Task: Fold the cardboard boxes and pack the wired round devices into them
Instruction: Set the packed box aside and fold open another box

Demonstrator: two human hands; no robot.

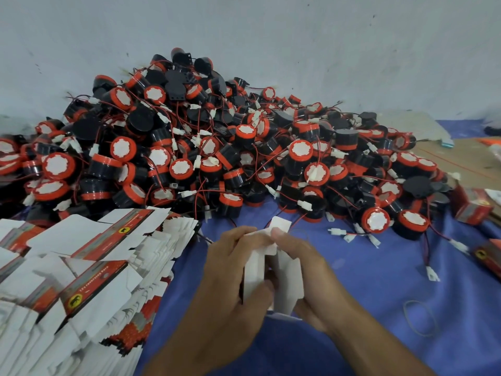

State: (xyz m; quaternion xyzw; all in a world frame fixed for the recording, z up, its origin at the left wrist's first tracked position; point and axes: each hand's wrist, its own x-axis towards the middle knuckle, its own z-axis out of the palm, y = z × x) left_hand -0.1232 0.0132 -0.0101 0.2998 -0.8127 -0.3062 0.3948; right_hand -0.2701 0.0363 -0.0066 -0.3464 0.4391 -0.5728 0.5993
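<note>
Left hand: closed around left side of a partly folded cardboard box, thumb pressed on its lower white panel.
Right hand: gripping same box from the right, thumb tip on upper flap near top edge.
Box: white inside faces toward camera, one flap sticking up above the fingers; held just above blue cloth, low centre of view.
Flat box stack: unfolded blanks, white with red-and-grey printed bands and yellow round emblem; fanned in piles left of hands, touching the heap's near edge.
Device heap: large pile of black round devices with red caps and white centres, thin red-black wires, white plug connectors; against pale wall, beyond hands.
Loose devices: a few at heap's right fringe on cloth.
Finished boxes: red, far right edge.
Rubber band: on cloth, right of right forearm.
</note>
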